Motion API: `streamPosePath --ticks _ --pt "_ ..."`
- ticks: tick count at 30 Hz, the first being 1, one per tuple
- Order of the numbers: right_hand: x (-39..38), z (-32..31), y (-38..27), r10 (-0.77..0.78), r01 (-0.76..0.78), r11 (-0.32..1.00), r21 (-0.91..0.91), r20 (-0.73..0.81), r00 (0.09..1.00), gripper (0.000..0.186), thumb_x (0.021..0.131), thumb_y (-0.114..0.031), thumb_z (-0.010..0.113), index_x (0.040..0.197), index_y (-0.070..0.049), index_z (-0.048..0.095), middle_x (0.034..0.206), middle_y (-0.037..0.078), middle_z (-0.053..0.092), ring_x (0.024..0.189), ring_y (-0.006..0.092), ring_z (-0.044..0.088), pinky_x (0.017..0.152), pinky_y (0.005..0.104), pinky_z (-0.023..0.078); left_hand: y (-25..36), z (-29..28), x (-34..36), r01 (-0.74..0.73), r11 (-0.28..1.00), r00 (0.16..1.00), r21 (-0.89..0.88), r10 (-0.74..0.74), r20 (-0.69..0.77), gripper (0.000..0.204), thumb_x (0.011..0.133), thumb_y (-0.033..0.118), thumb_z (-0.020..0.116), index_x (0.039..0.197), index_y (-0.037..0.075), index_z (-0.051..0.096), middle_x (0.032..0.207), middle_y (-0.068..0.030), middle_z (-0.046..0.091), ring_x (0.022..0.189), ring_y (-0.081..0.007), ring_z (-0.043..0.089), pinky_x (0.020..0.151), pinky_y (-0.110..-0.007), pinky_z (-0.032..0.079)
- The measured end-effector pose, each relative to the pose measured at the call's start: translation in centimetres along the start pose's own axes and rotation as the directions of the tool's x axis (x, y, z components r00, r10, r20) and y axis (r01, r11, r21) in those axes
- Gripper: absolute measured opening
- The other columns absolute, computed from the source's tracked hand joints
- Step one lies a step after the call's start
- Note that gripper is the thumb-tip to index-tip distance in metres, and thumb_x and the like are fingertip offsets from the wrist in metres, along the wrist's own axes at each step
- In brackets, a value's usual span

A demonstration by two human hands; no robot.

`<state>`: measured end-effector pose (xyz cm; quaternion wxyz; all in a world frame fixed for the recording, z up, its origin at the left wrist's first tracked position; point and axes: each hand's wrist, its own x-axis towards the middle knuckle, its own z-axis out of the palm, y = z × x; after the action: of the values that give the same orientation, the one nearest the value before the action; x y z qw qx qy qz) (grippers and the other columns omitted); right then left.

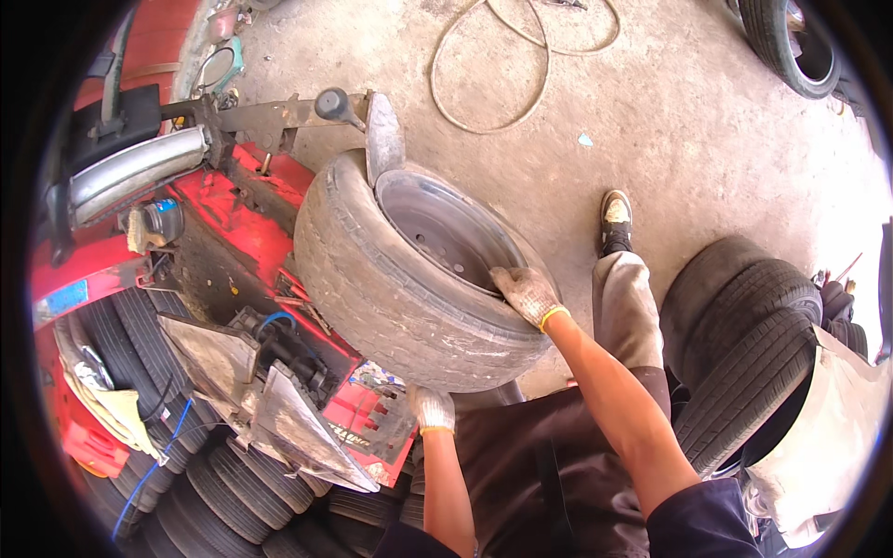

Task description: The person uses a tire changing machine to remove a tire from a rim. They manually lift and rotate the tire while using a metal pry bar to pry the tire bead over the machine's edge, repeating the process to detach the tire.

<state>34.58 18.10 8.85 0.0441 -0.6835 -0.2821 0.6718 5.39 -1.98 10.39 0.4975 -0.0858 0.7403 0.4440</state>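
Observation:
A worn black tyre on a dark steel wheel rim leans against a red tyre-changing machine. My right hand, in a pale knitted glove with a yellow cuff, grips the near edge of the wheel, its fingers curled into the hollow of the rim. At the near lower side of the tread is my left hand, gloved alike; its fingertips are hidden by the tyre, so their grip does not show. A flat metal bead-breaker blade meets the far sidewall by the rim.
Stacked tyres lie at the lower left, near the machine's metal plates. More tyres stand at the right beside a beige sheet. A looped hose lies on the concrete floor. Another tyre is at the far right.

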Motion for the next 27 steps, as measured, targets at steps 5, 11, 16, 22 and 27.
streamPosePath --ticks 5,11,16,22,27 --pt "0.2 -0.5 0.1 0.007 -0.014 0.998 -0.054 -0.129 0.992 0.068 0.100 -0.060 0.049 0.109 0.001 0.077 0.109 0.030 0.072 0.114 0.0445 0.067 0.101 0.0472 0.049 10.0 10.0 -9.9 -0.549 0.807 0.827 0.218 0.563 0.000 0.055 0.109 0.036 0.050 0.146 -0.004 0.053 0.147 -0.0235 0.056 0.142 -0.0322 0.047 0.121 -0.048 0.035" --pt "0.0 -0.4 -1.6 0.018 -0.027 0.990 -0.136 -0.065 0.998 0.068 0.102 -0.061 0.042 0.110 -0.004 0.077 0.113 0.029 0.072 0.116 0.0465 0.065 0.103 0.0501 0.048 18.4 21.0 -8.7 -0.679 0.129 0.491 0.723 0.812 0.316 0.055 0.111 0.039 0.049 0.139 -0.008 0.057 0.147 -0.0232 0.055 0.141 -0.0361 0.047 0.120 -0.048 0.035" --pt "0.4 -0.8 -1.7 -0.035 0.025 0.987 -0.158 -0.060 0.998 0.065 0.102 -0.060 0.046 0.111 -0.003 0.076 0.110 0.029 0.072 0.111 0.0469 0.067 0.098 0.0497 0.051 18.1 21.8 -4.8 -0.628 -0.126 0.372 0.768 0.818 0.439 0.045 0.108 0.027 0.049 0.138 -0.004 0.061 0.144 -0.0272 0.056 0.136 -0.0426 0.050 0.118 -0.051 0.035" --pt "0.5 -2.1 -5.3 -0.179 0.228 0.968 0.104 -0.349 0.920 0.040 0.105 -0.039 0.060 0.120 -0.005 0.073 0.097 0.027 0.073 0.096 0.0416 0.072 0.085 0.0457 0.055 17.5 22.1 -4.4 -0.653 -0.145 0.327 0.744 0.831 0.449 0.048 0.100 0.022 0.045 0.135 -0.006 0.063 0.136 -0.0323 0.058 0.125 -0.0483 0.055 0.113 -0.056 0.039" --pt "-0.7 -6.8 -22.5 -0.813 0.824 0.485 -0.291 -0.496 0.304 0.033 0.106 -0.015 0.055 0.138 -0.011 0.063 0.110 0.021 0.073 0.093 0.0413 0.072 0.080 0.0430 0.058 17.5 21.2 -4.4 -0.644 -0.151 0.314 0.750 0.842 0.439 0.044 0.097 0.015 0.046 0.130 -0.006 0.065 0.134 -0.0331 0.059 0.122 -0.0490 0.056 0.110 -0.056 0.041"
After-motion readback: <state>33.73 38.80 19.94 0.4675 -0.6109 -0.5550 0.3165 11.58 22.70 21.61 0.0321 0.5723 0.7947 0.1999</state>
